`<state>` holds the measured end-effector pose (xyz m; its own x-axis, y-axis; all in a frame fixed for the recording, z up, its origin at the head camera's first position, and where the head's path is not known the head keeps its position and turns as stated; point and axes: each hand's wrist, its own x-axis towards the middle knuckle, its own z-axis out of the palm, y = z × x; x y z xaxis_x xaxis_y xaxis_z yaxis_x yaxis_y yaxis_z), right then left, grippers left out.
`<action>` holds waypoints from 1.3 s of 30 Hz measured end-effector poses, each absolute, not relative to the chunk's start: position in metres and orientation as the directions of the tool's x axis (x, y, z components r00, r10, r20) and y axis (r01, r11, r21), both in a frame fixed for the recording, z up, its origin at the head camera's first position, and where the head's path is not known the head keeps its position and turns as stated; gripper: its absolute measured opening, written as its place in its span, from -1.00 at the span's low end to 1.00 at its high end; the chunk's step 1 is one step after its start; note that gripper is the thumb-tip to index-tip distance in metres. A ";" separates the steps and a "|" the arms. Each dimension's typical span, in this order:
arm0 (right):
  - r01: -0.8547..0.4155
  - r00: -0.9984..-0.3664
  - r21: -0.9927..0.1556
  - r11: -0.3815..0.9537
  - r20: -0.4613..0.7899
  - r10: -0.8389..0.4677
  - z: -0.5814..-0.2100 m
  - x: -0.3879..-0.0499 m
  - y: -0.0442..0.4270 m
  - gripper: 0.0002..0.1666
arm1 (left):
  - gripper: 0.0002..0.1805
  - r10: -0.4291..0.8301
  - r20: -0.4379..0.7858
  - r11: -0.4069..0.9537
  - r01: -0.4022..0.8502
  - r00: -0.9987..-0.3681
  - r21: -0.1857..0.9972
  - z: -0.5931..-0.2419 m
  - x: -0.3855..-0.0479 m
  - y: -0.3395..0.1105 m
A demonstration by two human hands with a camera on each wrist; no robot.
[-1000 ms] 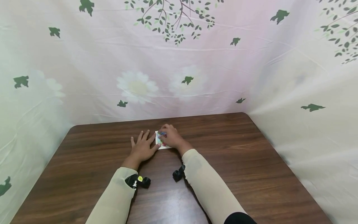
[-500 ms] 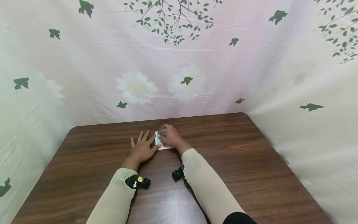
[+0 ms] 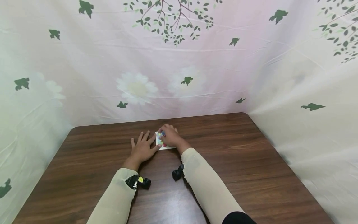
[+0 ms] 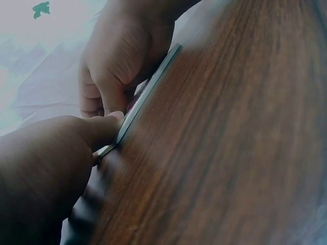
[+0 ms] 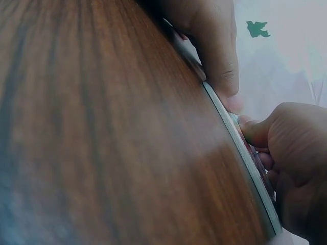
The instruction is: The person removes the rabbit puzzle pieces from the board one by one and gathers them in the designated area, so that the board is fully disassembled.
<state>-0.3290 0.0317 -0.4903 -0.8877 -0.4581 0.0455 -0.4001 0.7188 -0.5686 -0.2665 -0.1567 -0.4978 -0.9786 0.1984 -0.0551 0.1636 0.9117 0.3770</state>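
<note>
Your left hand (image 3: 142, 150) lies flat with its fingers spread and nearly straight, gripping nothing; its thumb rests on the near left corner of the small board (image 3: 158, 140), and its index finger reaches the far left corner; your right hand (image 3: 172, 137) is curled over the board's right part, its thumb and fingers close together on the coloured picture side; you cannot tell whether they pinch something there.

The board lies flat on the brown table (image 3: 237, 149), near its far edge and in front of the patterned cloth (image 3: 98, 77); it sits directly between your hands, to the right of your left palm and under your right fingers; its near edge runs left to right, but your right hand hides too much to tell which side is longer; neither hand is nearer, since both touch it.
</note>
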 end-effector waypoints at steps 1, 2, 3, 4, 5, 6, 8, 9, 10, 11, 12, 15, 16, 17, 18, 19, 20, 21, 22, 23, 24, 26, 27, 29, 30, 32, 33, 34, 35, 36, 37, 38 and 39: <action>-0.399 -0.888 -0.569 0.719 0.043 -0.458 -0.490 -0.329 0.032 -0.69 | -0.17 0.198 -0.054 0.912 0.164 -0.979 0.375 -0.497 -0.266 -0.157; -0.398 -0.888 -0.568 0.720 0.039 -0.459 -0.490 -0.329 0.032 -0.69 | -0.17 0.197 -0.056 0.913 0.163 -0.979 0.374 -0.497 -0.266 -0.157; -0.396 -0.888 -0.570 0.720 0.037 -0.458 -0.490 -0.330 0.032 -0.69 | -0.17 0.197 -0.058 0.913 0.162 -0.979 0.373 -0.497 -0.266 -0.156; -0.395 -0.888 -0.571 0.720 0.036 -0.458 -0.491 -0.330 0.032 -0.68 | -0.17 0.196 -0.059 0.914 0.160 -0.979 0.373 -0.497 -0.266 -0.156; -0.393 -0.888 -0.570 0.722 0.034 -0.458 -0.491 -0.331 0.032 -0.68 | -0.17 0.195 -0.060 0.914 0.159 -0.979 0.373 -0.496 -0.266 -0.157; -0.392 -0.889 -0.572 0.720 0.035 -0.457 -0.491 -0.332 0.032 -0.68 | -0.17 0.194 -0.063 0.914 0.157 -0.979 0.374 -0.496 -0.266 -0.157; -0.394 -0.889 -0.569 0.722 0.038 -0.456 -0.492 -0.333 0.032 -0.68 | -0.17 0.192 -0.066 0.914 0.154 -0.979 0.375 -0.496 -0.266 -0.157; -0.396 -0.889 -0.569 0.720 0.041 -0.457 -0.493 -0.333 0.031 -0.67 | -0.17 0.191 -0.067 0.914 0.153 -0.979 0.375 -0.496 -0.266 -0.157; -0.399 -0.888 -0.571 0.718 0.046 -0.458 -0.493 -0.333 0.031 -0.67 | -0.17 0.189 -0.068 0.915 0.151 -0.980 0.375 -0.496 -0.266 -0.157; -0.402 -0.887 -0.574 0.714 0.051 -0.458 -0.493 -0.333 0.032 -0.67 | -0.17 0.188 -0.069 0.915 0.149 -0.980 0.375 -0.496 -0.266 -0.157; -0.402 -0.887 -0.580 0.708 0.056 -0.459 -0.494 -0.333 0.032 -0.67 | -0.17 0.188 -0.070 0.915 0.149 -0.980 0.375 -0.496 -0.266 -0.157; -0.398 -0.889 -0.603 0.691 0.069 -0.453 -0.495 -0.332 0.033 -0.66 | -0.16 0.187 -0.069 0.913 0.148 -0.980 0.381 -0.496 -0.265 -0.156; -0.397 -0.891 -0.611 0.685 0.077 -0.448 -0.496 -0.331 0.033 -0.64 | -0.16 0.187 -0.068 0.912 0.147 -0.980 0.383 -0.497 -0.265 -0.156; -0.396 -0.892 -0.618 0.678 0.086 -0.443 -0.497 -0.331 0.033 -0.63 | -0.16 0.188 -0.067 0.912 0.148 -0.980 0.383 -0.498 -0.264 -0.156; -0.400 -0.893 -0.624 0.672 0.100 -0.439 -0.497 -0.331 0.033 -0.63 | -0.16 0.186 -0.067 0.912 0.147 -0.980 0.383 -0.498 -0.264 -0.156; -0.408 -0.893 -0.623 0.668 0.119 -0.434 -0.497 -0.330 0.034 -0.61 | -0.16 0.185 -0.067 0.911 0.146 -0.980 0.385 -0.499 -0.264 -0.156; -0.416 -0.893 -0.623 0.663 0.142 -0.426 -0.497 -0.330 0.034 -0.60 | -0.16 0.185 -0.067 0.911 0.145 -0.981 0.386 -0.499 -0.264 -0.156; -0.425 -0.893 -0.620 0.659 0.167 -0.419 -0.497 -0.330 0.034 -0.59 | -0.16 0.184 -0.066 0.911 0.146 -0.981 0.385 -0.500 -0.264 -0.156; -0.434 -0.892 -0.614 0.659 0.192 -0.409 -0.496 -0.330 0.034 -0.59 | -0.16 0.184 -0.067 0.912 0.145 -0.981 0.385 -0.500 -0.265 -0.156; -0.442 -0.891 -0.612 0.656 0.215 -0.400 -0.496 -0.330 0.034 -0.58 | -0.16 0.184 -0.067 0.911 0.144 -0.981 0.385 -0.500 -0.265 -0.156; -0.448 -0.890 -0.611 0.653 0.235 -0.390 -0.495 -0.329 0.035 -0.58 | -0.16 0.183 -0.068 0.911 0.143 -0.981 0.387 -0.500 -0.265 -0.156; -0.448 -0.892 -0.614 0.650 0.256 -0.372 -0.494 -0.328 0.035 -0.56 | -0.16 0.185 -0.066 0.911 0.146 -0.981 0.386 -0.501 -0.266 -0.156; -0.445 -0.893 -0.617 0.648 0.258 -0.368 -0.494 -0.328 0.035 -0.55 | -0.16 0.184 -0.067 0.912 0.145 -0.981 0.385 -0.501 -0.266 -0.156; -0.430 -0.900 -0.631 0.645 0.245 -0.361 -0.495 -0.328 0.035 -0.54 | -0.16 0.182 -0.072 0.913 0.142 -0.981 0.382 -0.500 -0.266 -0.155; -0.422 -0.903 -0.634 0.648 0.235 -0.359 -0.495 -0.328 0.035 -0.54 | -0.16 0.182 -0.072 0.914 0.141 -0.981 0.381 -0.500 -0.266 -0.155; -0.408 -0.910 -0.629 0.662 0.217 -0.354 -0.497 -0.329 0.035 -0.54 | -0.16 0.181 -0.073 0.914 0.140 -0.981 0.381 -0.500 -0.266 -0.156; -0.400 -0.913 -0.626 0.670 0.208 -0.351 -0.497 -0.330 0.035 -0.55 | -0.16 0.181 -0.071 0.914 0.141 -0.981 0.380 -0.501 -0.266 -0.156; -0.393 -0.916 -0.622 0.677 0.200 -0.348 -0.497 -0.330 0.035 -0.55 | -0.16 0.182 -0.069 0.914 0.143 -0.981 0.380 -0.501 -0.267 -0.156; -0.387 -0.918 -0.620 0.683 0.194 -0.345 -0.497 -0.330 0.035 -0.55 | -0.16 0.182 -0.067 0.914 0.144 -0.981 0.379 -0.501 -0.267 -0.156; -0.383 -0.920 -0.617 0.688 0.189 -0.344 -0.497 -0.330 0.034 -0.55 | -0.16 0.183 -0.062 0.914 0.147 -0.981 0.379 -0.500 -0.267 -0.156; -0.380 -0.921 -0.613 0.693 0.183 -0.343 -0.496 -0.330 0.034 -0.55 | -0.16 0.184 -0.060 0.914 0.148 -0.981 0.378 -0.500 -0.267 -0.156; -0.377 -0.922 -0.612 0.695 0.178 -0.344 -0.495 -0.330 0.034 -0.55 | -0.16 0.184 -0.058 0.914 0.149 -0.981 0.378 -0.500 -0.267 -0.156; -0.374 -0.923 -0.613 0.696 0.172 -0.344 -0.494 -0.330 0.034 -0.56 | -0.16 0.184 -0.057 0.914 0.149 -0.981 0.379 -0.499 -0.267 -0.156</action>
